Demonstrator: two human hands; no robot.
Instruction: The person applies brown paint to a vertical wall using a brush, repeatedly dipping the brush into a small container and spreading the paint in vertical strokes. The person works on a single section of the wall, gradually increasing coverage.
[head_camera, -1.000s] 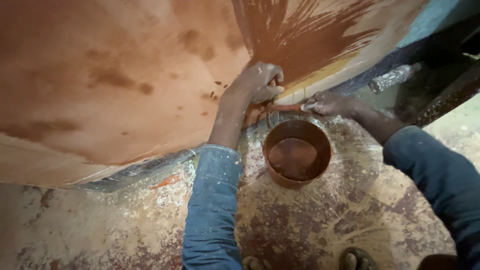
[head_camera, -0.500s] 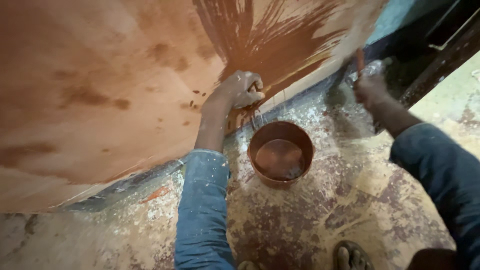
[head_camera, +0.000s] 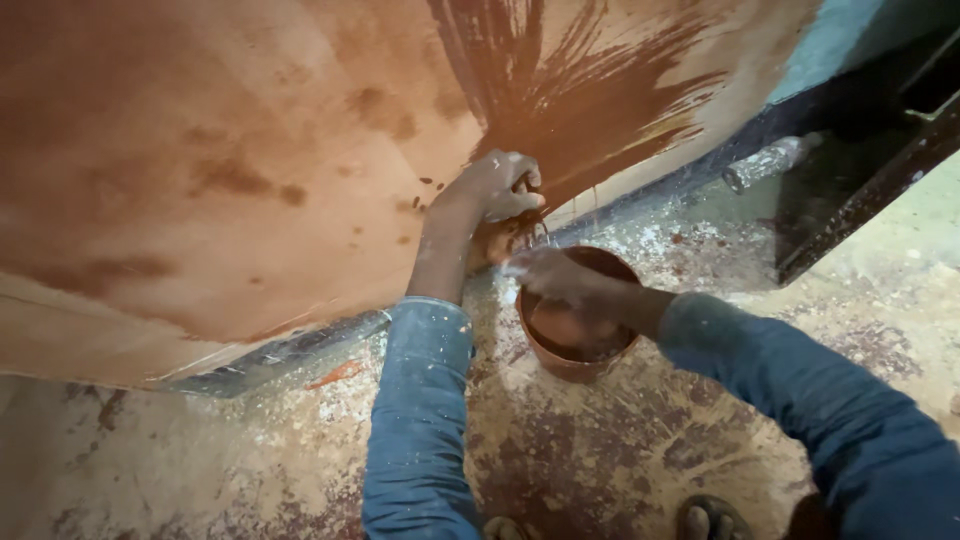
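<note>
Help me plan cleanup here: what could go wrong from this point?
The right hand is over the open pot of brown stain, which could tip onto the floor. Wet stain runs down the board by the left hand, so more drips may reach the floor.

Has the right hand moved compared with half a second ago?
Yes. The right hand came down and left from the board's edge and is now over the brown pot, near the left hand.

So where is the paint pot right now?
In the head view the round brown paint pot sits on the spattered floor right of centre, just below the leaning stained board, with the right hand over its rim.
</note>
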